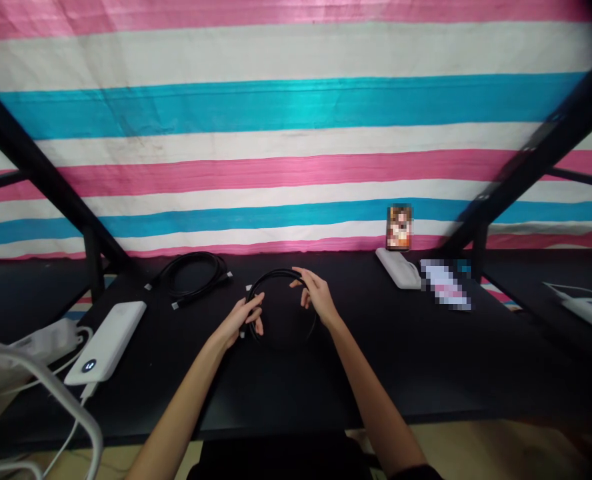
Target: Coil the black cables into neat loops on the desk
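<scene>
A black cable (276, 273) is coiled into a loop over the dark tabletop, between my two hands. My left hand (245, 316) grips the loop's left side, fingers curled round it. Near that hand, light-coloured plug ends (249, 288) of the cable poke out. My right hand (316, 292) is closed on the loop at its upper right, fingers bent around the strands. A second coiled black cable (191, 293) lies to the left, apart from my hands, with its metal connectors showing.
On the left are a white power bank (111, 337) with a lit display and a white power strip (59, 340) with cords. A pale case-like object (399, 269) and a blurred packet (446, 285) sit at the right. Black frame bars (56, 173) slant up on both sides before a striped sheet (296, 173).
</scene>
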A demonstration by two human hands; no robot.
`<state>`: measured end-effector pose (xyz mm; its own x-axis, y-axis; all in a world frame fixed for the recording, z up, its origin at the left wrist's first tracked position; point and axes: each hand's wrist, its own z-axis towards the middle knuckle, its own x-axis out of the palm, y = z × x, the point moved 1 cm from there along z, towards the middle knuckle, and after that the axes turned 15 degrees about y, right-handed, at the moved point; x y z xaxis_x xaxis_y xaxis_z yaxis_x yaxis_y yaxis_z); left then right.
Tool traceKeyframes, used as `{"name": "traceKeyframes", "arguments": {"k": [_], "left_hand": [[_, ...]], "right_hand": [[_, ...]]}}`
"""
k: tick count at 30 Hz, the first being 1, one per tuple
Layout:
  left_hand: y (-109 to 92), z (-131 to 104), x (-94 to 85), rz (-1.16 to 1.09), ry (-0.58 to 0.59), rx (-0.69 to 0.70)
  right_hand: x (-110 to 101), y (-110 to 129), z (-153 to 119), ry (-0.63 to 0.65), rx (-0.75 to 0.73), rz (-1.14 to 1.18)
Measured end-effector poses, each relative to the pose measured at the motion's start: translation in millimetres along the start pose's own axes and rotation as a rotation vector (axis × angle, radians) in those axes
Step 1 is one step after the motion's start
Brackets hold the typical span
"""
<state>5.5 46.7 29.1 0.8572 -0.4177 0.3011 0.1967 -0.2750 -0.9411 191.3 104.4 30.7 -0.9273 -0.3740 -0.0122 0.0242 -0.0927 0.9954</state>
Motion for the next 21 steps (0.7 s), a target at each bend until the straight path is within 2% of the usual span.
{"name": "traceKeyframes", "arguments": {"k": [4,7,12,21], "left_hand": [[-2,-1,1.3,0.006,0.041,-0.010],[-1,0,0.6,-0.013,0.047,0.015],[-1,2,1.1,-0.106,0.097,0.042],[-12,-5,2.2,-0.284,0.181,0.097]], "right_hand": [[0,1,-1,-0.002,-0.045,-0.105],[1,1,-2,0.006,-0.014,-0.109],[0,2,-3,0.062,0.057,0.029],[-4,3,-3,0.194,0.088,0.278]]}}
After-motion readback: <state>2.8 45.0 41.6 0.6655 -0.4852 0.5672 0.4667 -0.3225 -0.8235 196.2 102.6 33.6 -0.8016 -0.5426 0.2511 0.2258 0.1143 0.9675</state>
